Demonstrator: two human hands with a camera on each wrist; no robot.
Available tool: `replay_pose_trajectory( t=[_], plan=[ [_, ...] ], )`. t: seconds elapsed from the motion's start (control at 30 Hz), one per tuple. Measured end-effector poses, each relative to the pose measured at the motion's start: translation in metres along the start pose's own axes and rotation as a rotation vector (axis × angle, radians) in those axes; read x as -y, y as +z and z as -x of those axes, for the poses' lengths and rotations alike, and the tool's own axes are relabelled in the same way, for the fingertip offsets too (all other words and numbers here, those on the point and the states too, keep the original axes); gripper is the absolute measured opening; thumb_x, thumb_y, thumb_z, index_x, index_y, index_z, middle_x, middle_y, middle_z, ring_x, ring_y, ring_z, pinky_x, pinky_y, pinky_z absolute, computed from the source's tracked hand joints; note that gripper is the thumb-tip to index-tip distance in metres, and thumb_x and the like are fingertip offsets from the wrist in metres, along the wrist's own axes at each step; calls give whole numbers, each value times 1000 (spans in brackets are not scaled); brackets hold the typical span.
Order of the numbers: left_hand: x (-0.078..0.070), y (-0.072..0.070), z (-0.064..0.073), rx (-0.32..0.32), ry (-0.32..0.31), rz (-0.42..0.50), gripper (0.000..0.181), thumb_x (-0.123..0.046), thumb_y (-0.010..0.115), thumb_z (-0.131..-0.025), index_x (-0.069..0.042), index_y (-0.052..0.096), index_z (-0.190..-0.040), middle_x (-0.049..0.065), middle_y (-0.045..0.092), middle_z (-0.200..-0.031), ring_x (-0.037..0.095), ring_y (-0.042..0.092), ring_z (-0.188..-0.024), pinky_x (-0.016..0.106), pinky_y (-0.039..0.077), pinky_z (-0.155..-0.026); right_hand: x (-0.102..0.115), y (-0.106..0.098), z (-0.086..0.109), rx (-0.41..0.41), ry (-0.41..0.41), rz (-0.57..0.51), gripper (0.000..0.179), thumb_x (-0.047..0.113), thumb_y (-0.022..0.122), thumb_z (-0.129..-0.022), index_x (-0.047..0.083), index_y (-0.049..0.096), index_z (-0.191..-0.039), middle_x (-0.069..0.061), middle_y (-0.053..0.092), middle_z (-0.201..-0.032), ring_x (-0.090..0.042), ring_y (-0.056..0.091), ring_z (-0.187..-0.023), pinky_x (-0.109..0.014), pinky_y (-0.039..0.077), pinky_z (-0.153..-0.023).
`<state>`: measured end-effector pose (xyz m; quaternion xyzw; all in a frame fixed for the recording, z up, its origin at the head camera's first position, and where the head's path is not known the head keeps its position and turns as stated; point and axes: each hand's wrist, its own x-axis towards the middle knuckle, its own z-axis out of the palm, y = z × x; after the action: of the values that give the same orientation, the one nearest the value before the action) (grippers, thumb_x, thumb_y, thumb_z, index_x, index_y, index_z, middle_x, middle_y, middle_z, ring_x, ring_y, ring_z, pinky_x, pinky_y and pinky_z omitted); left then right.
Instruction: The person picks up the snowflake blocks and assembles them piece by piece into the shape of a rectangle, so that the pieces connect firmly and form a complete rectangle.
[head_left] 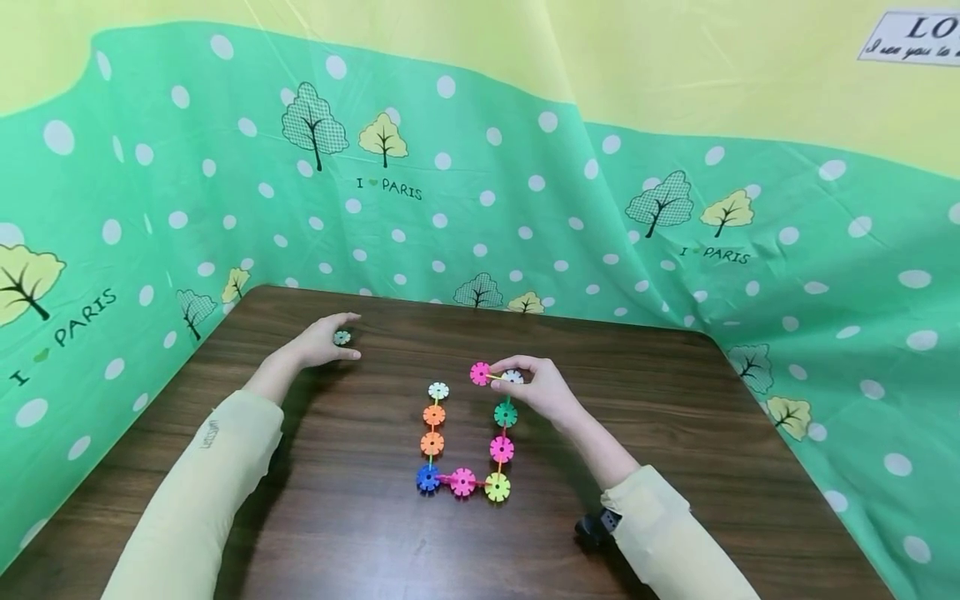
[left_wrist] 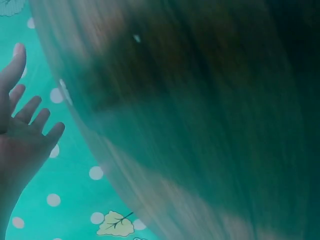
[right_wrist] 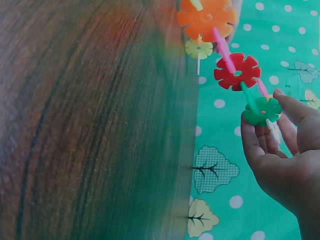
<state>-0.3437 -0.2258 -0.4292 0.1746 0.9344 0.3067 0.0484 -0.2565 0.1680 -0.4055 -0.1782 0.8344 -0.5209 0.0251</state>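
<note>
A U-shaped chain of plastic flower-shaped discs lies on the table, with a blue disc (head_left: 427,478) at its near left corner and a yellow disc (head_left: 497,487) at its near right. My right hand (head_left: 546,390) pinches the chain's far right end, by a white disc (head_left: 512,377) and a pink disc (head_left: 480,374). In the right wrist view, its fingertips meet around a green disc (right_wrist: 263,111), joined to a red disc (right_wrist: 237,72). My left hand (head_left: 318,342) reaches across the table, thumb and fingers apart, beside a loose pale green disc (head_left: 342,337).
The dark wooden table (head_left: 360,542) meets a green dotted cloth (head_left: 480,192) hung along its back and sides. A small black object (head_left: 596,530) shows at the right sleeve cuff. Left of the U's gap, a white disc (head_left: 438,390) ends the other arm of the chain.
</note>
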Motion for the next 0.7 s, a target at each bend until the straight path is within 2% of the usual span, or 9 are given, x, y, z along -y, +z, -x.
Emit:
replay_pose_trajectory(
  t=[0.13,0.27,0.33,0.47,0.57,0.7],
  plan=[
    [4,2,1,32,-6,-102,73,-21,71,-85,4,33,-142,30,28,-147,46,24,-136,58,25,-108,13,0,5,9,-18,-6,25,14,72,-84,3,70,-106,-15,69,-103,-17,57,-74,-19,46,-60],
    [12,3,2,29,-2,-192,64,-22,69,-87,8,41,-136,31,40,-140,46,34,-130,56,30,-105,26,0,9,21,-24,10,25,9,69,-86,0,68,-109,-16,69,-105,-20,59,-77,-21,46,-60],
    [17,4,2,17,5,-201,56,-21,68,-87,7,48,-132,28,48,-133,43,42,-125,53,35,-103,27,0,9,24,-19,12,25,9,68,-87,0,67,-111,-15,68,-107,-22,61,-81,-24,49,-63],
    [21,5,2,-24,27,-188,37,-13,69,-86,3,61,-119,24,61,-118,37,56,-109,49,46,-91,12,0,5,18,-10,5,28,13,69,-87,4,67,-114,-13,67,-112,-26,62,-86,-28,51,-66],
    [20,4,1,-45,38,-176,29,-6,69,-84,2,66,-112,20,65,-108,33,60,-99,46,49,-85,-1,1,1,0,-7,17,30,19,70,-86,10,67,-114,-9,67,-113,-24,60,-85,-25,49,-64],
    [14,4,2,-44,44,-179,27,-3,74,-79,3,66,-104,15,66,-96,29,60,-91,43,48,-82,-4,1,1,-7,-22,40,33,23,71,-86,15,67,-117,-4,68,-113,-18,60,-83,-22,46,-62]
  ],
)
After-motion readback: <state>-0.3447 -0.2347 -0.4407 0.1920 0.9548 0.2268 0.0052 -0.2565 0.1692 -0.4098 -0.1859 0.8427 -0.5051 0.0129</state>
